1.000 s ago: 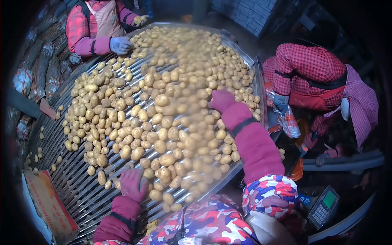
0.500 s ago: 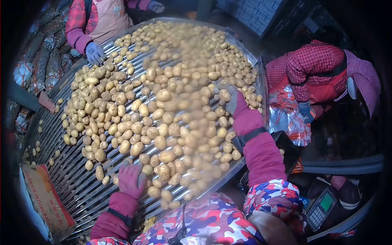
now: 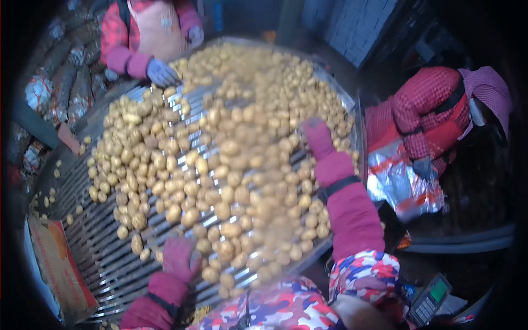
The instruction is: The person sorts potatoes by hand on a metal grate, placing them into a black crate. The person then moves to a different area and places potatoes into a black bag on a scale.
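Many yellow-brown potatoes (image 3: 179,187) lie spread over a round slatted metal table (image 3: 107,242). My left hand (image 3: 180,258), in a purple glove, rests at the near edge of the pile, its thumb apart from the fingers, with nothing seen in it. Potatoes lie just beyond its fingertips and to its right. My right hand (image 3: 315,132), also gloved, reaches far out among the potatoes on the right side. Its fingers are bent down and blurred, so whether a potato is in them is hidden.
Across the table a co-worker's gloved hand (image 3: 162,73) touches potatoes. On the right another person bends over shiny plastic bags (image 3: 401,179). A cardboard box (image 3: 60,269) stands at the left edge, a scale display (image 3: 430,300) at lower right. Filled sacks (image 3: 66,88) lie behind.
My right hand, which had a potato at its fingers, has turned back-up with its fingers down. My left hand stays about where it was. The view has shifted slightly.
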